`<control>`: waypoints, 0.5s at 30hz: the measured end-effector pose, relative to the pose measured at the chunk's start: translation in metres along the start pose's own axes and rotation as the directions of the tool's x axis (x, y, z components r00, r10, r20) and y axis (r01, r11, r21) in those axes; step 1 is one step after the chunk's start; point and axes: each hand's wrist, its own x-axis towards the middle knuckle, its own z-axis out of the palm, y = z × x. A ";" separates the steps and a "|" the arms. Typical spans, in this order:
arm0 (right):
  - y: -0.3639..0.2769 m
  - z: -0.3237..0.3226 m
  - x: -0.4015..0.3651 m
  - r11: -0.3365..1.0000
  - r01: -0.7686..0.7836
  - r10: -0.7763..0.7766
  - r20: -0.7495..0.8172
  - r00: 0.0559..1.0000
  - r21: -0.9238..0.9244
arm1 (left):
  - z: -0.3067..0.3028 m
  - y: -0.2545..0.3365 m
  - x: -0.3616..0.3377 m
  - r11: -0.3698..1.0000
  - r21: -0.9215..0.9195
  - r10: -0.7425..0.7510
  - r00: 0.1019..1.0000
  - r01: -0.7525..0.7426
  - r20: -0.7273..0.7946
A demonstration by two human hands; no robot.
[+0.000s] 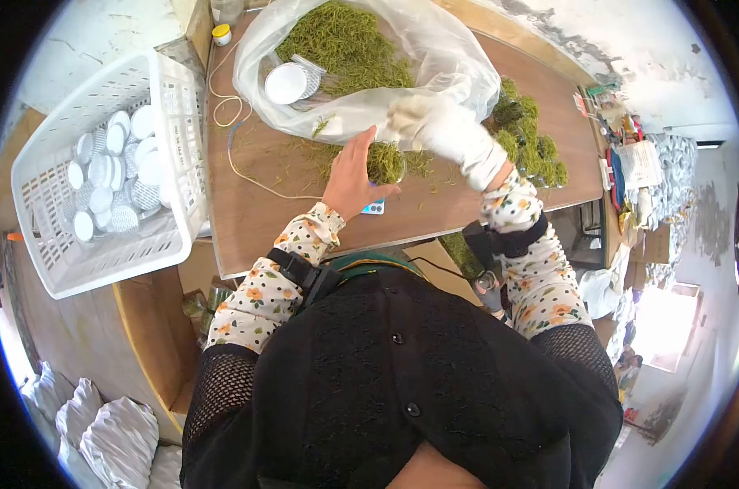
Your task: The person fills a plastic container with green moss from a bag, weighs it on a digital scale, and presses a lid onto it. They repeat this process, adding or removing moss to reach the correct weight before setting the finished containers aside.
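Observation:
My left hand (355,181) is bare, its thumb and fingers spread around the left side of a small clear container (401,167) filled with dry green strands. Under the thumb shows a corner of a small light-coloured device with blue buttons (374,207). My right hand (438,134) wears a white glove and hangs just above and behind the container, near the bag's front edge. Its fingers are curled together, and what they hold is hidden. Behind both hands lies an open clear plastic bag (455,49) with a heap of green strands (337,41) and a white-lidded container (286,84) inside.
A white plastic basket (55,257) with many white-lidded containers (100,200) stands at the left. Several filled clumps of green (528,134) sit at the table's right. Loose strands and a pale cable (251,178) lie on the brown table (271,232). A yellow-lidded jar (222,33) stands behind.

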 end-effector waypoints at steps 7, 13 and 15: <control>0.151 0.011 0.107 0.930 -0.276 0.294 -0.043 0.955 0.241 | -0.015 0.018 0.009 0.999 -0.009 -0.039 0.999 0.039 -0.014; 0.209 0.064 0.160 0.884 -0.329 0.411 0.215 0.886 -0.333 | -0.056 0.016 -0.001 0.978 -0.130 -0.190 0.957 0.165 -0.220; 0.180 0.062 0.144 0.829 -0.401 0.509 0.229 0.830 -0.389 | -0.075 0.015 -0.017 0.954 -0.165 -0.288 0.910 0.249 -0.297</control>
